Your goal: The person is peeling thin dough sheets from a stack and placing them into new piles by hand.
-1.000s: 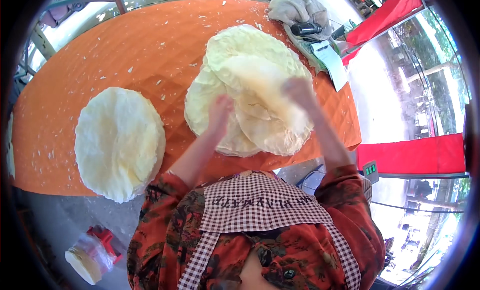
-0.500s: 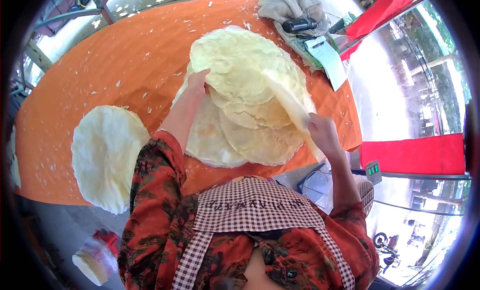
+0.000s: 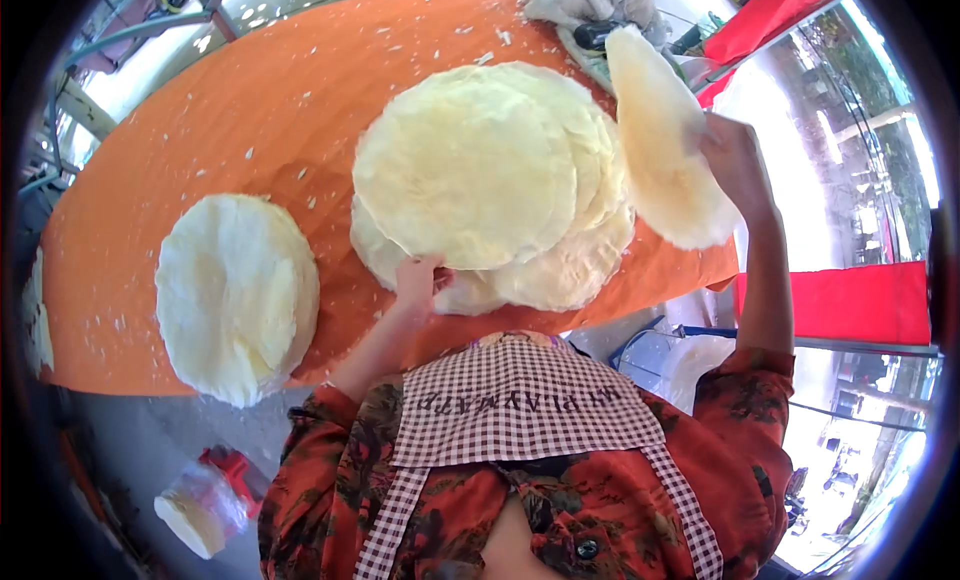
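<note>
My right hand (image 3: 735, 165) is raised over the table's right side, pinching a thin, round, pale flatbread (image 3: 665, 145) by its right edge. The sheet hangs tilted in the air, browned along its middle. At the near rim of the wide, overlapping pile of flatbreads (image 3: 570, 280), my left hand (image 3: 418, 282) has its fingers closed on the edge of the large top flatbread (image 3: 465, 170). Its fingertips are partly hidden there. Farther left lies a neater stack of whitish flatbreads (image 3: 235, 295), touched by neither hand.
An orange cloth (image 3: 240, 110) with scattered pale crumbs covers the table. A grey bundle with dark items (image 3: 600, 10) sits at the far right edge. On the floor at lower left lies a clear bag with pale rounds (image 3: 195, 520). A blue-rimmed container (image 3: 670, 365) stands below the right edge.
My right hand has lifted a flatbread off the pile, up and to the right. My left hand has come from the pile's left side to its near rim. A large flatbread now covers the top.
</note>
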Demonstrator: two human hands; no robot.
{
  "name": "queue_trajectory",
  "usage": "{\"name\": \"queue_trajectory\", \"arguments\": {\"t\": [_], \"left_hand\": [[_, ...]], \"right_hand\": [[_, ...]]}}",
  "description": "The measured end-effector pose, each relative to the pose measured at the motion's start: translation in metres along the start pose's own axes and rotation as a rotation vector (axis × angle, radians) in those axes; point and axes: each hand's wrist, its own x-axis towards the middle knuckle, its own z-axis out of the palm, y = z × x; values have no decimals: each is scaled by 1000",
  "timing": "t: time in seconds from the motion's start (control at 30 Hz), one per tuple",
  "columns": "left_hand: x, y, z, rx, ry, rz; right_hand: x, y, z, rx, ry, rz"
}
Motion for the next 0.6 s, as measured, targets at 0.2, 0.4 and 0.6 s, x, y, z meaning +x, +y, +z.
{"name": "queue_trajectory", "arguments": {"t": [0.2,0.4,0.6], "left_hand": [[13,-17,-39,-26,32,45],[20,9,-46,-154,13,75],[19,19,-38,-210,-140,103]], "right_hand": [[99,-1,36,-253,2,-234],[94,-84,36,-513,146,-396],[-32,-106,222,-101,86,-503]]}}
